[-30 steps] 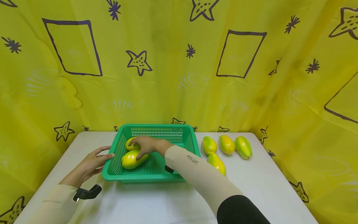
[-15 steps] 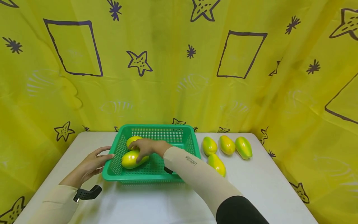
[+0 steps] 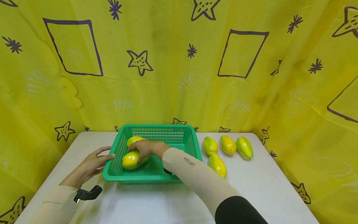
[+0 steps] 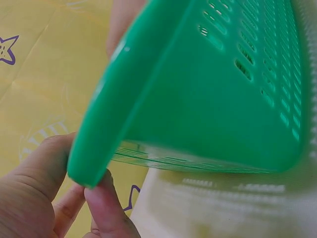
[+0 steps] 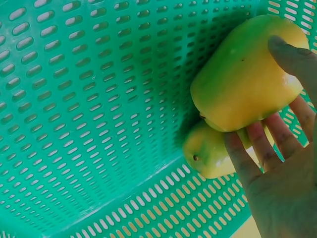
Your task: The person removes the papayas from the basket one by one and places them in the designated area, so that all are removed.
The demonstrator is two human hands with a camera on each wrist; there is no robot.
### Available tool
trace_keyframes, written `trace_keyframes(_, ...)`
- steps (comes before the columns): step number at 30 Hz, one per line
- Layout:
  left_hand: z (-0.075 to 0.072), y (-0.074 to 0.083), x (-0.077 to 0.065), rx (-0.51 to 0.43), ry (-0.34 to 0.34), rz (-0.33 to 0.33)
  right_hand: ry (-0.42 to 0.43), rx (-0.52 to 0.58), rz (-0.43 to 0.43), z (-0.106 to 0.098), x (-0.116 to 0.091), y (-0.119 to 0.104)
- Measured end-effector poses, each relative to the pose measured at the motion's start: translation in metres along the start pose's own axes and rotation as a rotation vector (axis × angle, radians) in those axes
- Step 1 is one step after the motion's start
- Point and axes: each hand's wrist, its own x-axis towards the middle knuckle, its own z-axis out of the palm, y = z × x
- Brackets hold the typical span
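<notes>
A green plastic basket (image 3: 145,178) with slotted walls sits on the white table, two yellow-green papayas in its left part. My left hand (image 3: 90,163) holds the basket's left rim, with the rim between thumb and fingers in the left wrist view. Reaching into the basket, my right hand (image 3: 146,148) grips the nearer papaya (image 3: 130,161). In the right wrist view its thumb (image 5: 285,52) lies on one side of this fruit and the fingers curl against the other, between both fruits. The farther papaya (image 3: 135,140) lies just behind, partly covered by the hand.
Right of the basket, several more papayas lie on the table (image 3: 260,183): three in a row at the back and another papaya (image 3: 217,166) closer in, beside the right forearm. A yellow patterned curtain (image 3: 167,93) hangs behind the table and along its sides.
My right hand's fingers have shifted slightly toward me, from over the farther papaya to around the nearer one. The left hand and the basket have stayed put.
</notes>
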Motion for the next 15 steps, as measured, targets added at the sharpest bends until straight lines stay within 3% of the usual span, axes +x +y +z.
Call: trace_keyframes(15, 0.0006, 0.0001, -0.001, 0.013, 0.007, 0.002, -0.003, -0.069, -0.012, 0.0028, 0.0025, 0.0001)
